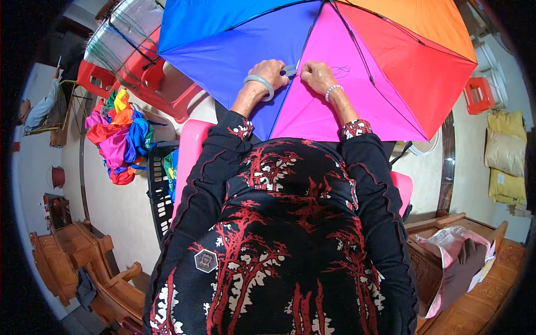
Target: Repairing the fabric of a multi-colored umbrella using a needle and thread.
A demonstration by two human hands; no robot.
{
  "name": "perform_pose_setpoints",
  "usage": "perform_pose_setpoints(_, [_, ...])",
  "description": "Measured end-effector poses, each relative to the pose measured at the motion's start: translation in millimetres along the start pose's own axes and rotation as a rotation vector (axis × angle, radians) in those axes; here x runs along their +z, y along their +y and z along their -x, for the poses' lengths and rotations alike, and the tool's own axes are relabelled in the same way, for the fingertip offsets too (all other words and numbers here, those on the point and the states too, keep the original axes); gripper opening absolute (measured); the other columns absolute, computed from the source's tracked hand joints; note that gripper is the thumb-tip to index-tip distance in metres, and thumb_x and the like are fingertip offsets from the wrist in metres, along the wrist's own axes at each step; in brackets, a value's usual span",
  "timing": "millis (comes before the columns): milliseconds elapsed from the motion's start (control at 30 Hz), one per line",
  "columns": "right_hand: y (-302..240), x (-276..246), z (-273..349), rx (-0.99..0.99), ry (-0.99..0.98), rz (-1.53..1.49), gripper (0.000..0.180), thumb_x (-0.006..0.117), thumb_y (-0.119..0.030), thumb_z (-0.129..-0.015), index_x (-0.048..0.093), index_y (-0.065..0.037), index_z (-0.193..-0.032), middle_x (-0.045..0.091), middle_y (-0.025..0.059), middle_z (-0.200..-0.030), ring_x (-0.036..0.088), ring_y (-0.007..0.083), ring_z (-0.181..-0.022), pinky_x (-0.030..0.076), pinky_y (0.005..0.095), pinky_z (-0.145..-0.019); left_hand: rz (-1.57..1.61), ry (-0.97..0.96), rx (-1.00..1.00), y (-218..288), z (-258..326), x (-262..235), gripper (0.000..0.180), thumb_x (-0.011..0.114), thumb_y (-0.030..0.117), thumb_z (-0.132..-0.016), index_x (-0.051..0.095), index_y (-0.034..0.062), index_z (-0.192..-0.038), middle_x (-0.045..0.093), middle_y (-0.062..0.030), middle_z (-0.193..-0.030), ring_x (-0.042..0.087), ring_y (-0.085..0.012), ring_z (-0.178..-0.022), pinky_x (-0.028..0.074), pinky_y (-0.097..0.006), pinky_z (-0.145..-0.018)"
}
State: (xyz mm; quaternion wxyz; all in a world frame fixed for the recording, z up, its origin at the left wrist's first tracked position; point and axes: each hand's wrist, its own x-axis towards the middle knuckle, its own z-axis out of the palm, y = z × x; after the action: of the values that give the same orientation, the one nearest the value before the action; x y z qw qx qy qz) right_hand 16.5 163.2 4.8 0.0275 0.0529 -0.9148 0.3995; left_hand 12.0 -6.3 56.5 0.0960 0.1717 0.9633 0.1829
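An opened umbrella (218, 72) with blue, purple, pink, red and orange panels spreads in front of me, its dark metal ribs facing up. My left hand (270, 73) is closed on small blue-grey thread snips (288, 71), held over the purple panel beside the seam with the pink one. Just right of that seam, my right hand (317, 77) is closed in a pinch above the pink panel. What its fingertips hold is too small to make out. A loose dark thread (340, 70) lies looped on the pink fabric near the right hand.
To the left, a heap of colourful folded fabric (120, 137) stands beside a black plastic basket (161, 190). Red plastic stools (167, 92) are at the upper left, another red stool (479, 95) at the right. Yellow sacks (505, 156) and wooden furniture (469, 290) line the right side.
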Motion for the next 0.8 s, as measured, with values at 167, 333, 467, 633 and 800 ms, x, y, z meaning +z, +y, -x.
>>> perform_pose_setpoints(167, [-4.3,-7.6,2.9,0.085,-0.063,0.054,0.013,0.056,-0.015,-0.065,0.058,-0.003,-0.07,0.059,0.0159,-0.067,0.058,0.0289,-0.066,0.044,0.0386,-0.063,-0.051,-0.026,0.034,1.4,3.1,-3.1,0.023,0.06,0.02,-0.066,0.061,0.0083,-0.086,0.061,-0.0143,-0.085,0.058,-0.0316,-0.083,0.046,-0.041,-0.071])
perform_pose_setpoints(333, [-6.1,-6.8,9.9,0.066,-0.01,0.153,0.012,0.056,-0.014,-0.067,0.058,-0.003,-0.069,0.058,0.0145,-0.064,0.058,0.0255,-0.062,0.044,0.0358,-0.06,-0.12,-0.093,0.017,1.8,7.2,-5.0,0.023,0.059,0.018,-0.066,0.062,0.0087,-0.087,0.061,-0.0142,-0.086,0.058,-0.0312,-0.083,0.046,-0.04,-0.071])
perform_pose_setpoints(467, [2.9,-9.9,11.4,0.062,0.021,0.13,0.012,0.056,-0.014,-0.068,0.058,-0.002,-0.069,0.058,0.0121,-0.06,0.057,0.0212,-0.057,0.044,0.0328,-0.056,-0.11,-0.109,0.04,5.5,5.1,-2.1,0.022,0.059,0.017,-0.066,0.062,0.0086,-0.086,0.061,-0.0143,-0.086,0.058,-0.031,-0.083,0.046,-0.04,-0.071])
perform_pose_setpoints(633, [-4.7,-8.8,9.9,0.06,0.115,0.041,0.013,0.057,-0.015,-0.067,0.058,-0.003,-0.074,0.059,0.0146,-0.066,0.059,0.0253,-0.066,0.045,0.035,-0.062,-0.097,-0.09,0.034,4.5,7.8,-7.3,0.021,0.059,0.016,-0.066,0.062,0.0076,-0.085,0.061,-0.0141,-0.086,0.059,-0.0306,-0.082,0.047,-0.039,-0.071])
perform_pose_setpoints(800, [-14.3,-3.4,9.0,0.007,0.228,0.021,0.016,0.058,-0.016,-0.067,0.059,-0.004,-0.078,0.06,0.0163,-0.07,0.06,0.0275,-0.071,0.046,0.0369,-0.065,-0.096,-0.075,0.059,-0.3,4.0,-4.1,0.021,0.059,0.015,-0.066,0.062,0.0068,-0.085,0.061,-0.0142,-0.085,0.059,-0.0308,-0.082,0.047,-0.039,-0.07])
